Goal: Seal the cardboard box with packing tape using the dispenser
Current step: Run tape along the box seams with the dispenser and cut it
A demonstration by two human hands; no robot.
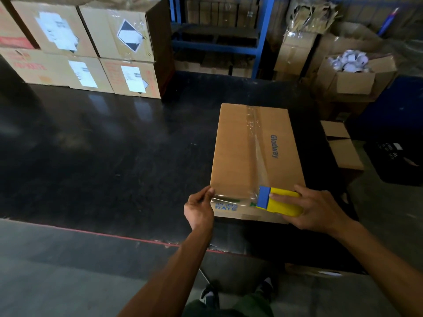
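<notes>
- My right hand [320,209] is wrapped around the yellow-and-blue tape dispenser [278,201], fingers laid over its top; its blue edge sits at the near top edge of the cardboard box [240,152].
- My left hand [198,208] pinches the near left corner of the box, thumb and fingertips closed on the clear packing tape [257,143] where it folds over that edge.
- The box lies flat on the black table [103,145], directly ahead of both grips. Flaps are shut; contents not visible.
- A tape strip runs along the centre seam, from between my hands away to the far edge. It is wrinkled at the far end and smoother near the dispenser.
- Printed on the lid, beyond my right hand: "Glodway". On the near side face, between my hands, blue lettering is partly covered by tape; only "RATE" is readable.
- Far beyond my right hand: an open carton [352,76] holding white rounded items, too blurred to identify.
- Far beyond my left hand: stacked closed cartons [87,53] with white labels, text unreadable.
- The tape roll inside the dispenser is hidden by my hand.
</notes>
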